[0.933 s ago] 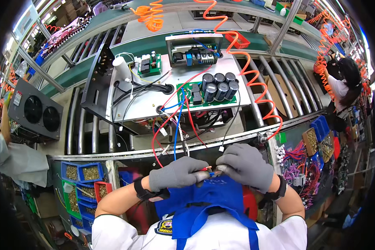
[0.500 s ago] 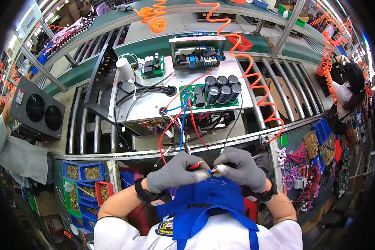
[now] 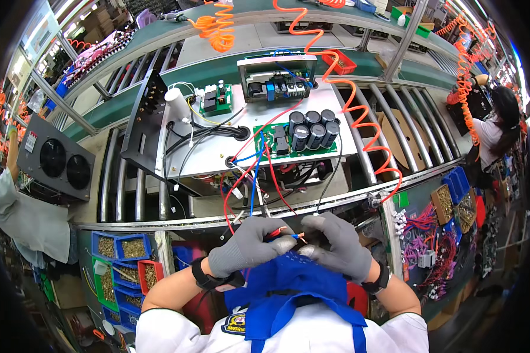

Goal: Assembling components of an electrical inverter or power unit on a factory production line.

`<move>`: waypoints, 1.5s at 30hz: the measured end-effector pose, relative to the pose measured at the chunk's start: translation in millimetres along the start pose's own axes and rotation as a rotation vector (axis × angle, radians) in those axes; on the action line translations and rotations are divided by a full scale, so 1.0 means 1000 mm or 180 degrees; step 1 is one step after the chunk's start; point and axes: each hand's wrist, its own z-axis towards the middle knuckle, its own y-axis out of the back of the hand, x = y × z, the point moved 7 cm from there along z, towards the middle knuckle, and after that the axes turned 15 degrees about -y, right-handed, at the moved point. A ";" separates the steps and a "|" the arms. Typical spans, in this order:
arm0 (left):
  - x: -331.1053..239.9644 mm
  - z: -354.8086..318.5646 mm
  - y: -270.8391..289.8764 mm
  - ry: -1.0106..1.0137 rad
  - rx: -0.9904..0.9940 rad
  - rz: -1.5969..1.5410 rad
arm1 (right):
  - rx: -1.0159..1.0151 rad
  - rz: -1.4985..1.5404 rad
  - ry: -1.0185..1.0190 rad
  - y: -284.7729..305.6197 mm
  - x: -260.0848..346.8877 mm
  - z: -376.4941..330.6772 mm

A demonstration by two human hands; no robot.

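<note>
**Two gloved hands pinch wire ends below the open chassis**

While the open grey metal chassis [image 3: 241, 138] sits on the roller conveyor [image 3: 129, 194], two hands in grey knit gloves meet just below its front edge. The left hand [image 3: 247, 247] comes in from the lower left, wrist bent inward, a black band at the cuff; the right hand [image 3: 335, 247] mirrors it from the lower right. Their fingertips press together over the stripped ends of the thin red and blue wires [image 3: 288, 234], so both sets of fingers are closed on those ends, which poke out between the two thumbs. At least two red leads and one blue one run from the pinch up to the green circuit board [image 3: 277, 144] on the chassis. That board carries six black cylindrical capacitors [image 3: 313, 126] in two rows of three. Left of the chassis stands a grey housing with two round fans [image 3: 56, 165]. Below the chassis's left corner are small blue parts bins [image 3: 121, 247].
</note>
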 end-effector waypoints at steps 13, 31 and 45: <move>-0.010 0.000 0.003 0.0085 -0.0341 0.0057 | -0.0024 0.0857 -0.0555 0.000 0.002 0.011; -0.021 -0.002 0.020 0.0489 -0.0298 -0.0742 | -0.0073 -0.0202 0.0114 0.004 0.010 0.020; -0.016 0.006 0.012 0.0620 -0.0327 -0.0797 | -0.0559 0.0519 -0.0273 0.007 0.007 0.022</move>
